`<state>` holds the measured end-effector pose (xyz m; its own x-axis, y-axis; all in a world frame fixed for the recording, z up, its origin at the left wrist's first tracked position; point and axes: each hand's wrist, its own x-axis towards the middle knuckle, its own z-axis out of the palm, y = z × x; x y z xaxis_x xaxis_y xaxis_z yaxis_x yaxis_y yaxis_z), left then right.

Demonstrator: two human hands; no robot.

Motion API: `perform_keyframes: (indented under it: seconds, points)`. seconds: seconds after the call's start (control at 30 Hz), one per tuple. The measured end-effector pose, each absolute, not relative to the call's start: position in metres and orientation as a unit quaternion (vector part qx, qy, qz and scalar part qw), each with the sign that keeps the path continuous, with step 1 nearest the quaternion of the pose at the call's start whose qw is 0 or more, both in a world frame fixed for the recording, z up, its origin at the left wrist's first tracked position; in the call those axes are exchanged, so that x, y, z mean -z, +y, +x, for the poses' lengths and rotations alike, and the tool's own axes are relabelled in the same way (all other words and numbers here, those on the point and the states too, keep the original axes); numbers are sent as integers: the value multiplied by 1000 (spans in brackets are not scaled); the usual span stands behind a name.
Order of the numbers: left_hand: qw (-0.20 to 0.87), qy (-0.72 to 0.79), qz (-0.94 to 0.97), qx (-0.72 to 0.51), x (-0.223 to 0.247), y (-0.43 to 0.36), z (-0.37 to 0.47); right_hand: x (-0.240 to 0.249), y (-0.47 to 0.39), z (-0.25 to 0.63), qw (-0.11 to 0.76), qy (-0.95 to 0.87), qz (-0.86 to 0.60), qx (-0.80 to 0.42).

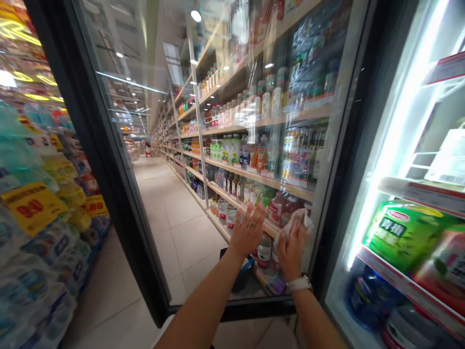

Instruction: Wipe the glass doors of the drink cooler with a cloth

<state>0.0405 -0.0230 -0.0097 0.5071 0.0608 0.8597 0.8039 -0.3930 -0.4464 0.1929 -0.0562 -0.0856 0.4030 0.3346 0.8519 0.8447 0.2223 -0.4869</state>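
Observation:
In front of me stands a glass door (181,203) with a black frame, swung out from a lit drinks cooler. My left hand (247,231) lies flat near the lower middle of the pane, fingers spread, holding nothing. To its right, my right hand (293,247) presses a crumpled white cloth (304,220) against the glass near the door's right side. A pale band (300,283) circles my right wrist. Bottles on shelves show through or in the glass behind both hands.
At the right, the cooler's shelves (417,191) hold a green drink pack (403,232) and several bottles. Packed goods with yellow price signs (33,206) are stacked at the left. Pale tiled floor (112,286) runs between. The door's black frame (90,145) slants across the view.

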Motion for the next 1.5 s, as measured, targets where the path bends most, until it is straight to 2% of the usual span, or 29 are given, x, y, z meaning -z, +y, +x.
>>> perform_keyframes:
  seconds: [0.1, 0.2, 0.37, 0.5, 0.67, 0.8, 1.03, 1.2, 1.37, 1.5]
  points:
    - [463, -300, -735, 395, 9, -29, 41, 78, -63, 208, 652, -440, -589, 188]
    - [457, -305, -737, 394, 10, -34, 42, 79, -66, 197, 661, -443, -580, 174]
    - [454, -313, -742, 380, 11, -39, 42, 91, -68, 155, 602, -571, -532, 171]
    - [455, -318, -744, 371, 11, -45, 42, 93, -67, 155, 568, -611, -513, 203]
    - [472, -325, -728, 376, 9, -53, 44, 78, -66, 188, 648, -494, -545, 198]
    - [465, -324, -732, 378, 7, -53, 43, 71, -69, 179, 686, -426, -565, 169]
    - [428, -357, -727, 402, 21, -49, 54, 85, -70, 145, 595, -594, -497, 213]
    - [369, -425, -680, 470, 45, -50, 80, 77, -66, 191, 621, -528, -543, 200]
    - [385, -416, -669, 481, 49, -48, 82, 72, -66, 202, 674, -420, -578, 188]
    - [385, -409, -677, 475, 49, -46, 76, 82, -68, 170, 617, -535, -540, 203]
